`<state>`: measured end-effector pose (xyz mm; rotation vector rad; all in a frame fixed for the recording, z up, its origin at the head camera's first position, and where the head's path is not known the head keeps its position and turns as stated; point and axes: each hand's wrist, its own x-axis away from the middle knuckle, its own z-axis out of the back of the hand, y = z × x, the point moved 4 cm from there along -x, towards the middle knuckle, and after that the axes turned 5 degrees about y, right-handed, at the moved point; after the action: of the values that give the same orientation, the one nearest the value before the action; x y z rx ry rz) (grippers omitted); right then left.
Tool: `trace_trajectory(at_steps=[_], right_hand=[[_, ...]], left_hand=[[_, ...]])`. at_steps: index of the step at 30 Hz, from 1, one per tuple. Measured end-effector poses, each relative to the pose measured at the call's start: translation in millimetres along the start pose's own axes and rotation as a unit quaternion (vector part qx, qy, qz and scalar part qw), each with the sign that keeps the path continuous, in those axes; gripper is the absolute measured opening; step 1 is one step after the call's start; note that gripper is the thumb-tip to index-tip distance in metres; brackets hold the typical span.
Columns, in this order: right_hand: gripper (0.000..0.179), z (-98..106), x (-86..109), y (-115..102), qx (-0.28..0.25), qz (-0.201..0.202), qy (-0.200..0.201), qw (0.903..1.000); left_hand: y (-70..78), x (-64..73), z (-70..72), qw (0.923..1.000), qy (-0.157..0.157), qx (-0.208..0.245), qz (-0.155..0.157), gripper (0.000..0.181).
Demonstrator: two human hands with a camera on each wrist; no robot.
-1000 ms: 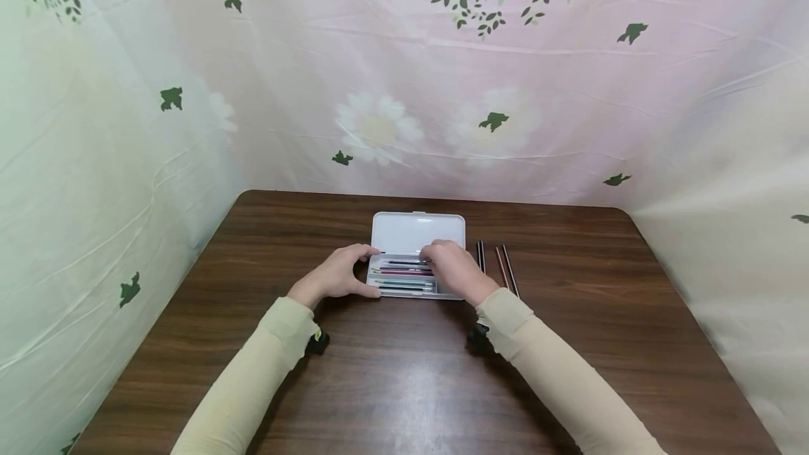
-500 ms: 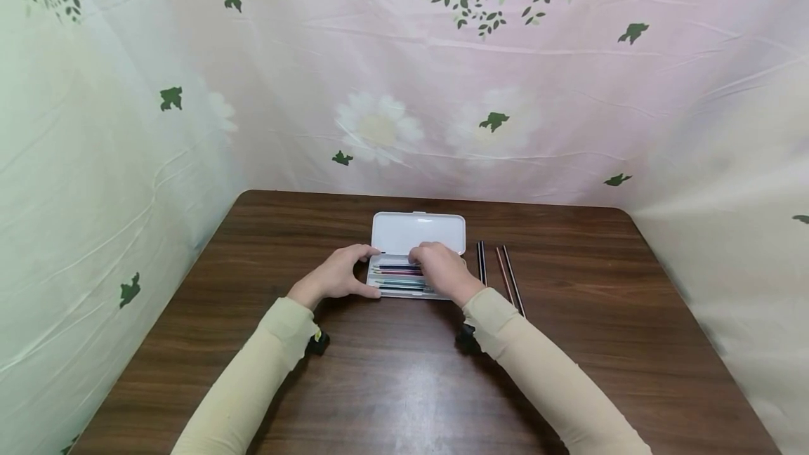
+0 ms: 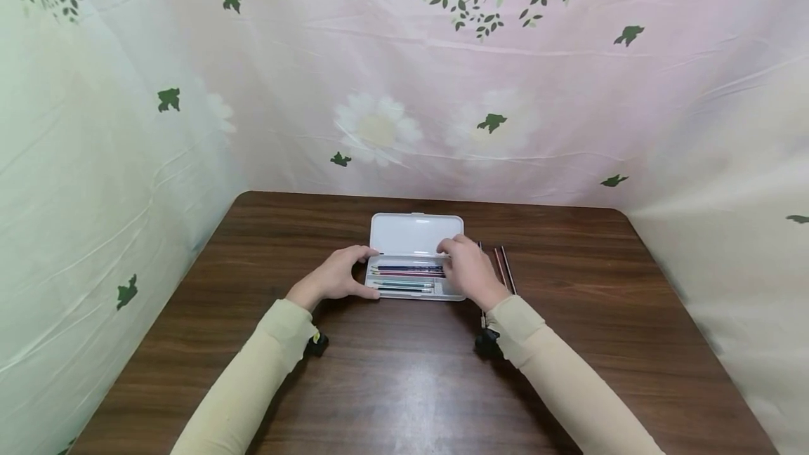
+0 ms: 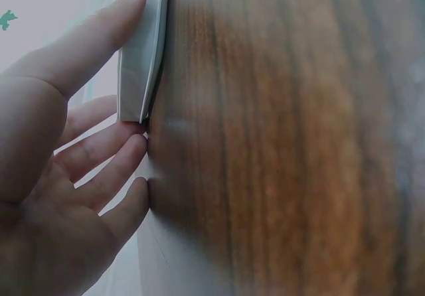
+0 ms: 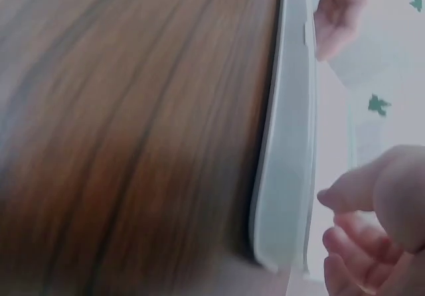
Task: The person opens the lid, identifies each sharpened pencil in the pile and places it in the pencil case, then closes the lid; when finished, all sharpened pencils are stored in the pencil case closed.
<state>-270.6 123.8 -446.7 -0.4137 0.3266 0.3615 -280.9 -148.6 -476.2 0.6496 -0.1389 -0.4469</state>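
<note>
A white pencil case [image 3: 416, 234] lies on the table with its lid raised at the back. Several pencils [image 3: 407, 270] lie lengthwise in its tray. My left hand [image 3: 335, 276] holds the case's left end, thumb at the near side and fingers round the end and back; the left wrist view shows the thumb on the case's wall [image 4: 141, 57]. Over the tray's right end is my right hand [image 3: 472, 274]. Its fingers are loosely bent, and in the right wrist view nothing shows between thumb and fingers.
Loose pencils [image 3: 508, 269] lie on the wooden table [image 3: 404, 364] just right of the case, partly hidden by my right hand and wrist. A printed cloth [image 3: 404, 90] hangs behind the table and along both sides.
My right hand first moved left over the tray, then back right to its right end, uncovering more of the dark pencil in the rear row. The left hand has stayed in place.
</note>
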Motion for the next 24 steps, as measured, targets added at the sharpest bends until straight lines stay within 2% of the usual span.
trace_trajectory(at_steps=[5, 8, 14, 20, 24], right_hand=[[0.038, 8, 3.8, 18, -0.017, -0.08, 0.013, 0.9965], [0.05, 8, 4.5, 25, -0.024, -0.104, 0.002, 0.9942], [0.057, 4, 6.3, 31, -0.027, -0.099, -0.011, 0.9947], [0.058, 2, 5.9, 34, -0.043, -0.079, 0.001, 0.9959], [0.069, 1, 4.8, 35, -0.064, -0.086, 0.005, 0.9942]], left_hand=[[0.1, 1.6, 0.5, 1.0, -0.002, 0.001, 0.005, 0.088], [0.8, 1.3, 0.3, 1.0, -0.003, 0.001, 0.009, 0.088], [0.8, 1.4, -0.7, 0.9999, -0.007, 0.001, 0.01, 0.089], [-0.8, 1.5, 0.0, 1.0, -0.002, 0.0, 0.009, 0.088], [-0.8, 0.5, 0.0, 0.9999, -0.001, 0.011, 0.003, 0.088]])
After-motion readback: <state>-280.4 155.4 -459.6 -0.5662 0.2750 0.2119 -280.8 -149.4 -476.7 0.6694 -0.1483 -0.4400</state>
